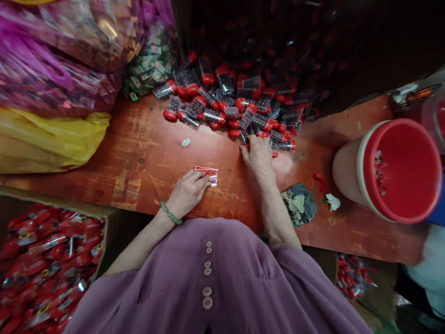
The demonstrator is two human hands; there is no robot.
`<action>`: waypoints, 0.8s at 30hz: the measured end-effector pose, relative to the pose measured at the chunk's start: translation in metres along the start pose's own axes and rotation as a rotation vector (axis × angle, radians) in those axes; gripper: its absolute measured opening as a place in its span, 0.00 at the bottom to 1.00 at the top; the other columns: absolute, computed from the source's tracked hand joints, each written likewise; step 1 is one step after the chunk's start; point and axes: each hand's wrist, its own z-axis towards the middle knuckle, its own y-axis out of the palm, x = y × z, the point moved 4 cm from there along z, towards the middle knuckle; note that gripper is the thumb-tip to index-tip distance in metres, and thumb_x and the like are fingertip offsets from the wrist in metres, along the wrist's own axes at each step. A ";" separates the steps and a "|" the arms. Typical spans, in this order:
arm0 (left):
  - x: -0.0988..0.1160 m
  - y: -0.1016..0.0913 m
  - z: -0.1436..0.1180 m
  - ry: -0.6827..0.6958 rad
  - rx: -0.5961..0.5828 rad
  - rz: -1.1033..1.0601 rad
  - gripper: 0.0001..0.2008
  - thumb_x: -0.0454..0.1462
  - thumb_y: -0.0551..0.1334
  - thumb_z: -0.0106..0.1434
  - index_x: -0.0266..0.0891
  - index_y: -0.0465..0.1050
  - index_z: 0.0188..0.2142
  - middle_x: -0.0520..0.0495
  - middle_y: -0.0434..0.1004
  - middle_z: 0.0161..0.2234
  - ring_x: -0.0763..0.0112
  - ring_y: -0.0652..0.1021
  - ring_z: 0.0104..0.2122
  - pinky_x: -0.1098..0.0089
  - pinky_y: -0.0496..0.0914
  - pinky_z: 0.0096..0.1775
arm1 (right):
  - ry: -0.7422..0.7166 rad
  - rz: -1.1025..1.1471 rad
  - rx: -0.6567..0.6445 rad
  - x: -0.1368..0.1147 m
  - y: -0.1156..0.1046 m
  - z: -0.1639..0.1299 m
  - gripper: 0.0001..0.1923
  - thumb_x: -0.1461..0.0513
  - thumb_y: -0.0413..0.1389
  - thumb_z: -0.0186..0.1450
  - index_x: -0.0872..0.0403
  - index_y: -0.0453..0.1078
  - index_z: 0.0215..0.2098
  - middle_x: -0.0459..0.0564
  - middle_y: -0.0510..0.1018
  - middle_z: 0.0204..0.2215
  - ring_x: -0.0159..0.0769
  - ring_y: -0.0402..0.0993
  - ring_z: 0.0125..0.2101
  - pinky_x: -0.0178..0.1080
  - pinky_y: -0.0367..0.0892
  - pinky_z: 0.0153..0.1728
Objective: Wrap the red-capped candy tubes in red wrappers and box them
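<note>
red-and-white packet (pixel 207 173) lies flat on the wooden table (pixel 146 153), left hand (pixel 187 191) fingertips pressing its edge, loosely curled. right hand (pixel 257 155) spread open, palm down, fingers in pile of red-capped clear tubes (pixel 229 102), gripping nothing visible.

A small packing workshop — heaped red-capped vials (pixel 239 99), bagged stock (pixel 45 269) all around.

On the table (pixel 139 153), a heap of small containers (pixel 236 102) lies behind both hands, bags (pixel 52 93) left, a bucket (pixel 392 171) right, a packet (pixel 207 174) near the middle
</note>
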 end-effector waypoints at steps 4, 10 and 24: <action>0.000 -0.001 0.003 -0.064 -0.069 -0.025 0.14 0.36 0.54 0.71 0.36 0.79 0.37 0.41 0.77 0.35 0.64 0.76 0.35 0.64 0.73 0.39 | -0.127 0.037 -0.138 -0.018 -0.008 -0.017 0.20 0.68 0.51 0.64 0.60 0.67 0.54 0.63 0.77 0.43 0.54 0.72 0.46 0.56 0.70 0.49; -0.009 -0.004 0.007 -0.130 -0.022 -0.169 0.11 0.34 0.60 0.66 0.38 0.79 0.29 0.45 0.78 0.30 0.66 0.77 0.32 0.66 0.72 0.38 | -0.191 0.417 -0.168 -0.019 -0.013 -0.046 0.31 0.66 0.52 0.65 0.52 0.56 0.66 0.56 0.78 0.47 0.48 0.77 0.44 0.54 0.73 0.48; -0.004 -0.034 -0.002 -0.348 0.203 -0.671 0.02 0.36 0.73 0.53 0.43 0.83 0.28 0.49 0.83 0.28 0.71 0.79 0.28 0.70 0.73 0.35 | 0.083 1.321 -0.066 -0.050 -0.035 -0.097 0.31 0.52 0.69 0.56 0.41 0.61 0.52 0.43 0.77 0.36 0.35 0.79 0.36 0.43 0.77 0.42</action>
